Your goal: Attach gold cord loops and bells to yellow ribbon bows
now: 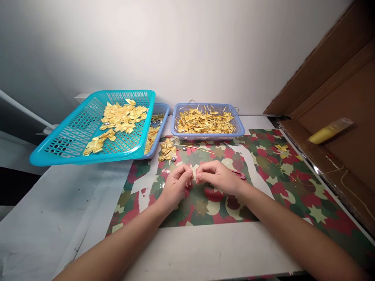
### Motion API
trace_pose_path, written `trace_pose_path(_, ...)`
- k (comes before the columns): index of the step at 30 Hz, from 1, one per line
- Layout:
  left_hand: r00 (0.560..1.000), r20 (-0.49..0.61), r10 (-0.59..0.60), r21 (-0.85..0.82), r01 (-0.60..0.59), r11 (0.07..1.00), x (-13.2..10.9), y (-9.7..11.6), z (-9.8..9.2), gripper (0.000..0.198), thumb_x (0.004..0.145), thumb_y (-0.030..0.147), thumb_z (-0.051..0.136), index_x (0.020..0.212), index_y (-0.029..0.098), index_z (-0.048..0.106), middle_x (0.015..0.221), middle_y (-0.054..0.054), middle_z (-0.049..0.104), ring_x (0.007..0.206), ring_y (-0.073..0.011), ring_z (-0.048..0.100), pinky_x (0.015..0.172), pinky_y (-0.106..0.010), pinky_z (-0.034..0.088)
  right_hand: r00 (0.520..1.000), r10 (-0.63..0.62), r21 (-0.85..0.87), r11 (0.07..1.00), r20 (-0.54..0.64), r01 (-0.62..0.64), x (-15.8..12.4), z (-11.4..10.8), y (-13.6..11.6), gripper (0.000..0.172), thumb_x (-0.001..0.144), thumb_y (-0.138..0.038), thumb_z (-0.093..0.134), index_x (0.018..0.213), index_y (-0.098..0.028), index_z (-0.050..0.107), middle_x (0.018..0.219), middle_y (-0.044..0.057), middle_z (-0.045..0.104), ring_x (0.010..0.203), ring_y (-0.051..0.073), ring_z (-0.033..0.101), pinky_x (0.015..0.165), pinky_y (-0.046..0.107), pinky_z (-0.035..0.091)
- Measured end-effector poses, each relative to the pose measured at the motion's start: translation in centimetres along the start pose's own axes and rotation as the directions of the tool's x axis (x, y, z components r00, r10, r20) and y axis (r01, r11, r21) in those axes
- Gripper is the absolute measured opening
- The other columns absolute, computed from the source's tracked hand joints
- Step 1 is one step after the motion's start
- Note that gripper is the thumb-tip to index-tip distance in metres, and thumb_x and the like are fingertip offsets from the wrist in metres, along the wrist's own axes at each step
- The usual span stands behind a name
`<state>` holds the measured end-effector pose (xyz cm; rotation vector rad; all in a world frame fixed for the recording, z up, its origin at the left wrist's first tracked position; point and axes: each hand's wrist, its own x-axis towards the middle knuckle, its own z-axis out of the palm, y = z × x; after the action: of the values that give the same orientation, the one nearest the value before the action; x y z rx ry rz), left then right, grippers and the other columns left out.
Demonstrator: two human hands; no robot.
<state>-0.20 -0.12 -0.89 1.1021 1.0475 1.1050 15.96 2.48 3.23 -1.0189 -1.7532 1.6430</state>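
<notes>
My left hand [176,184] and my right hand [219,178] meet fingertip to fingertip over the patterned sheet, each closed in a pinch. Whatever lies between the fingers is too small or hidden to name. Just beyond them is a small pile of yellow ribbon bows [167,148], with a silver bead [173,159] at its near edge. Another silver bead [184,148] lies close by, beside a thin gold tie [200,148]. Behind my right wrist a pink tool [239,174] shows in part, its rest covered.
A turquoise basket [70,159] of bows sits tilted over a blue basket [159,134] at left. Another blue basket [209,136] holds bows with gold ties. At right are a loose bow [281,148], a cardboard wall [336,89] and a yellow tube [329,132].
</notes>
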Motion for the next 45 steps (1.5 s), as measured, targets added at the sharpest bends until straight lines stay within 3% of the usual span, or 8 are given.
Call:
trace_pose_path(7, 0.999, -0.047, -0.010, 0.010, 0.011, 1.000, 0.1, -0.2, -0.1, 0.029, 0.084, 0.035, 0.054, 0.061, 0.019, 0.047, 0.053, 0.005, 0.044, 0.051, -0.0092, 0.038, 0.053, -0.022, 0.033, 0.989, 0.146, 0.151, 0.977, 0.026, -0.148, 0.2, -0.5, 0.1, 0.020, 0.070, -0.022, 0.052, 0.056, -0.016, 0.065, 0.063, 0.000, 0.056, 0.063, 0.012, 0.044, 0.063, 0.026, 0.036)
trace_pose_path(16, 0.994, -0.105, -0.014, -0.017, 0.013, 1.000, 0.2, 0.1, 0.0, 0.030, 0.082, 0.037, 0.056, 0.061, 0.018, 0.046, 0.052, 0.006, 0.042, 0.051, -0.0088, 0.036, 0.051, -0.021, 0.030, 0.985, 0.161, 0.157, 0.973, 0.061, -0.169, -0.2, -0.6, -0.2, 0.022, 0.071, -0.021, 0.051, 0.056, -0.016, 0.067, 0.072, 0.001, 0.057, 0.067, 0.012, 0.044, 0.065, 0.027, 0.036)
trace_pose_path(30, 0.988, -0.148, -0.034, -0.030, 0.030, 0.999, 0.4, 0.3, -0.4, 0.030, 0.081, 0.035, 0.057, 0.059, 0.019, 0.044, 0.049, 0.006, 0.039, 0.046, -0.0081, 0.033, 0.043, -0.018, 0.026, 0.991, 0.126, 0.128, 0.983, 0.046, -0.131, -0.2, -1.4, -0.1, 0.021, 0.071, -0.019, 0.053, 0.052, -0.016, 0.062, 0.070, 0.001, 0.058, 0.073, 0.014, 0.051, 0.073, 0.029, 0.040)
trace_pose_path(40, 0.991, -0.106, -0.075, 0.005, 0.076, 0.997, 0.2, 0.5, -0.7, 0.033, 0.080, 0.039, 0.056, 0.057, 0.019, 0.043, 0.049, 0.006, 0.039, 0.039, -0.0067, 0.031, 0.037, -0.018, 0.024, 0.991, 0.129, 0.120, 0.984, 0.038, -0.133, -0.5, -1.9, -0.7, 0.022, 0.072, -0.020, 0.051, 0.053, -0.017, 0.061, 0.074, 0.002, 0.060, 0.075, 0.014, 0.054, 0.071, 0.027, 0.044)
trace_pose_path(43, 0.997, -0.074, -0.028, 0.075, 0.034, 0.997, 0.2, 0.9, -0.8, 0.032, 0.082, 0.036, 0.054, 0.057, 0.019, 0.044, 0.051, 0.005, 0.041, 0.044, -0.0089, 0.035, 0.042, -0.020, 0.030, 0.989, 0.145, 0.138, 0.979, 0.034, -0.148, -0.5, -1.8, -0.7, 0.022, 0.072, -0.020, 0.051, 0.052, -0.017, 0.061, 0.073, 0.002, 0.060, 0.073, 0.014, 0.053, 0.069, 0.027, 0.042)
trace_pose_path(45, 0.995, -0.043, 0.089, 0.191, -0.079, 0.978, 0.0, 1.2, -0.8, 0.026, 0.083, 0.034, 0.054, 0.062, 0.019, 0.052, 0.061, 0.001, 0.051, 0.057, -0.0128, 0.047, 0.055, -0.024, 0.040, 0.986, 0.166, 0.182, 0.969, 0.026, -0.168, -0.4, -1.6, -0.5, 0.021, 0.072, -0.020, 0.053, 0.053, -0.016, 0.063, 0.074, 0.003, 0.060, 0.071, 0.013, 0.051, 0.067, 0.026, 0.041)
